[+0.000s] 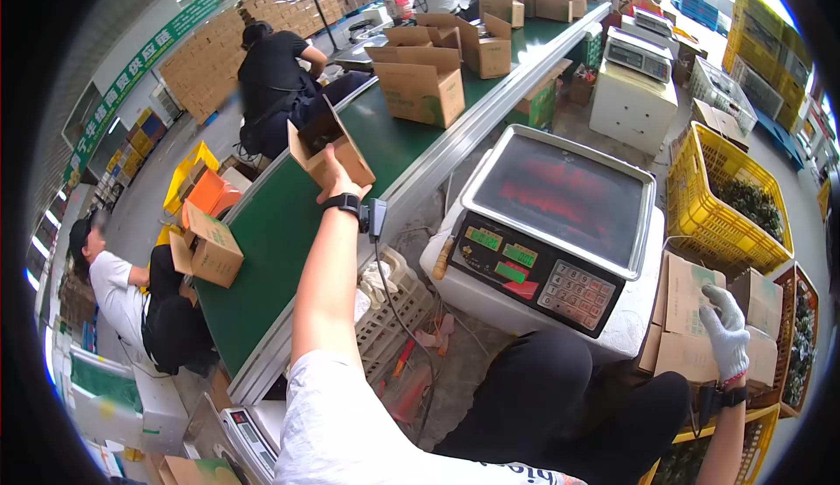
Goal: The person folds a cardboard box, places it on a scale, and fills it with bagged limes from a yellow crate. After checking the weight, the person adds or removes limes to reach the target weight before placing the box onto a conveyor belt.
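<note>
Left hand [332, 176] gripping open carton [352, 160], tilted, over the green conveyor belt [271, 231], left of centre in frame. Right hand [726, 332], gloved, fingers apart and loosely bent, by stacked cardboard [687, 310] at lower right. Scale [560, 196] between them, displays lit green.

Your view is bright, with daylight blown out to white at the top right, beyond the scale [564, 189]. Above and left of the scale, the belt [289, 214] carries a pale glare near its far end, and its metal rail shines. The scale's pan shows reddish, smeary reflections, while its green displays glow legibly. Your lens bends straight lines and darkens the corners to black, with bluish fringes along the rim. Far from the scale, small details turn soft.
</note>
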A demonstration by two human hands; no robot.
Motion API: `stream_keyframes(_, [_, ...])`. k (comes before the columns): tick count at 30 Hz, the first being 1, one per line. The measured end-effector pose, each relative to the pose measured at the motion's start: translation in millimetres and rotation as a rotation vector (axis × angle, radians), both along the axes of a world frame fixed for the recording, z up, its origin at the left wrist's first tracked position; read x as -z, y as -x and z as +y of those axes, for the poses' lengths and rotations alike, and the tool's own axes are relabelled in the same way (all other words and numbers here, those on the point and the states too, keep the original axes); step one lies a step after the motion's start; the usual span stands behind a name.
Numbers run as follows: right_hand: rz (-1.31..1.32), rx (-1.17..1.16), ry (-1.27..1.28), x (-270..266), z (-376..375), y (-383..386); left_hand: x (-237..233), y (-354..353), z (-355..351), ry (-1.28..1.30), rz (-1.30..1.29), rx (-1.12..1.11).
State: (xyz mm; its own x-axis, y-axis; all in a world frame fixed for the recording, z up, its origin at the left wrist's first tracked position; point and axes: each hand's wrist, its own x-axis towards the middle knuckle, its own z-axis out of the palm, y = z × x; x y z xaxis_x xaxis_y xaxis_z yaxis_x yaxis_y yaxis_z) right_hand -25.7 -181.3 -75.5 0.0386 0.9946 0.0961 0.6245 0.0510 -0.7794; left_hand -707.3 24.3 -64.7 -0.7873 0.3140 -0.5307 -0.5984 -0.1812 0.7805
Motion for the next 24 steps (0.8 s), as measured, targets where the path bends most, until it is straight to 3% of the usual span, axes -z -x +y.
stream_keyframes(2, [-0.017, 0.095, 0.081, 23.5, -14.5, -38.8, 13.9, 9.7, 14.6, 0.122, 0.06, 0.1])
stream_keyframes(6, [-0.354, 0.211, 0.21, 57.9, -30.2, -84.8, 15.8, 77.7, 1.4, 0.454, 0.307, 0.848])
stream_keyframes(8, [-0.561, 0.294, 0.284, 84.8, -27.5, -102.0, 7.7, 109.9, -11.2, 0.535, 0.307, 1.028])
stream_keyframes(10, [-0.692, 0.348, 0.42, 88.4, -20.2, -93.5, -2.5, 87.8, -27.8, 0.618, 0.527, 0.891])
stream_keyframes(12, [-0.737, 0.433, 0.465, 87.1, -11.9, -82.4, 13.4, 138.1, -19.6, 0.679, 0.605, 0.748])
stream_keyframes(13, [-0.736, 0.48, 0.459, 94.1, -9.8, -85.8, 3.4, 101.1, -33.3, 0.635, 0.88, 0.512])
stream_keyframes(15, [-0.769, 0.573, 0.471, 92.7, -5.0, -85.5, 0.9, 94.5, -27.1, 0.26, 1.545, 0.168])
stream_keyframes(16, [-0.768, 0.574, 0.513, 90.9, -3.0, -88.7, -3.7, 72.2, -42.7, 0.116, 1.473, 0.385])
stream_keyframes(20, [-0.672, 0.583, 0.535, 87.6, -1.8, -94.9, -70.5, -211.1, -145.1, -0.256, 1.024, 1.432])
stream_keyframes(22, [-0.603, 0.594, 0.487, 97.3, -2.9, -101.4, -63.7, -309.0, -172.9, -0.353, 0.764, 1.918])
stream_keyframes(24, [-0.509, 0.599, 0.496, 94.4, -2.9, -102.8, -35.7, -387.9, -187.7, -0.379, 0.438, 2.223])
